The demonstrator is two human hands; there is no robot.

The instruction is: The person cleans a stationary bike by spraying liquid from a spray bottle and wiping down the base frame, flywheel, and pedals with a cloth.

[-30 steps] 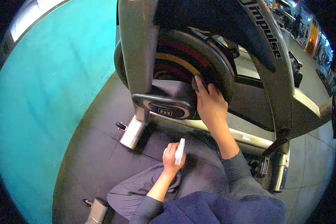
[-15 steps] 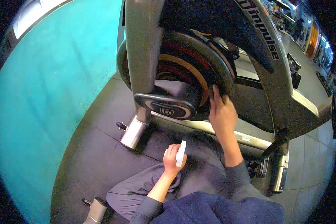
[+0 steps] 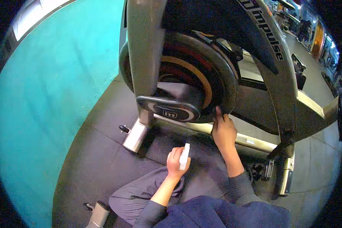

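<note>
My left hand (image 3: 174,161), above my lap, is closed around a slim white object (image 3: 184,156) standing nearly upright; its kind does not show. My right hand (image 3: 224,131) is at the lower right rim of the exercise bike's dark flywheel (image 3: 226,79), the fingers bent and close together against it. Anything under those fingertips is too dark to make out. Left of that hand is the oval black-and-grey cover (image 3: 169,111) with a logo, low on the wheel. The grey frame post (image 3: 145,49) rises in front of the flywheel.
A pale base bar (image 3: 254,143) runs along the floor beneath the wheel, with a silver foot (image 3: 136,138) and small caster at its left. A pedal (image 3: 269,170) hangs at right. Turquoise flooring (image 3: 45,106) borders dark rubber tiles. Another silver foot (image 3: 98,214) is at lower left.
My right hand has slid down along the flywheel's rim, from its right side to lower down. My left hand and the white object stay in place.
</note>
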